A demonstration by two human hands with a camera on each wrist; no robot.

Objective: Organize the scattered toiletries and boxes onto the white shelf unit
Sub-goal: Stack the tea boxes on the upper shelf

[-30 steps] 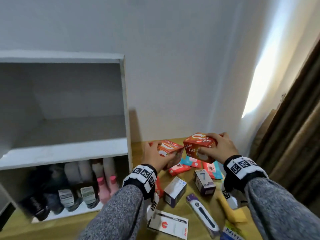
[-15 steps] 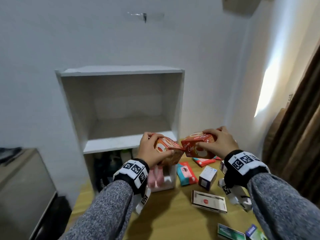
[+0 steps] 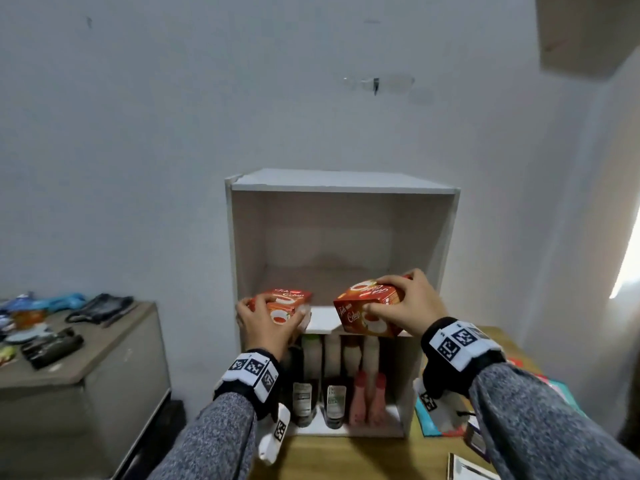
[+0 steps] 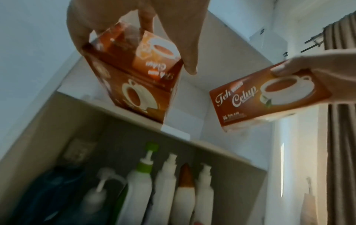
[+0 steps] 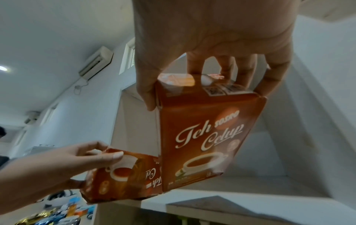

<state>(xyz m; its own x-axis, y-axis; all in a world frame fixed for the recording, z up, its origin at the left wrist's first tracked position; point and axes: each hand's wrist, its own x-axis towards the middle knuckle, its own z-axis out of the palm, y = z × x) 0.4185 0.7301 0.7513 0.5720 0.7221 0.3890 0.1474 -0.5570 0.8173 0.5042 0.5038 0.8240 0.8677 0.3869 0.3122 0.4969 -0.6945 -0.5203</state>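
Observation:
The white shelf unit [image 3: 343,184] stands on the wooden table against the wall, its upper compartment bare. My left hand [image 3: 266,322] grips one orange-red tea box [image 3: 289,301] at the left front edge of the middle shelf board [image 3: 323,320]. My right hand [image 3: 407,306] grips a second tea box [image 3: 369,311], tilted, just in front of the same board on the right. In the left wrist view the left box [image 4: 134,79] touches the shelf edge, and the right box [image 4: 269,94] hangs beside it. The right wrist view shows the right-hand box [image 5: 202,137] above the shelf board [image 5: 231,188].
The lower compartment holds several bottles [image 3: 332,382], including pink ones [image 3: 367,396]. Loose boxes and packets [image 3: 467,431] lie on the wooden table [image 3: 346,459] to the right. A grey cabinet [image 3: 104,358] with clutter stands at left. A curtain [image 4: 341,121] hangs at right.
Both hands lifted the two tea boxes off the table and carried them left and up to the shelf's middle board. The view swung from the table to face the shelf.

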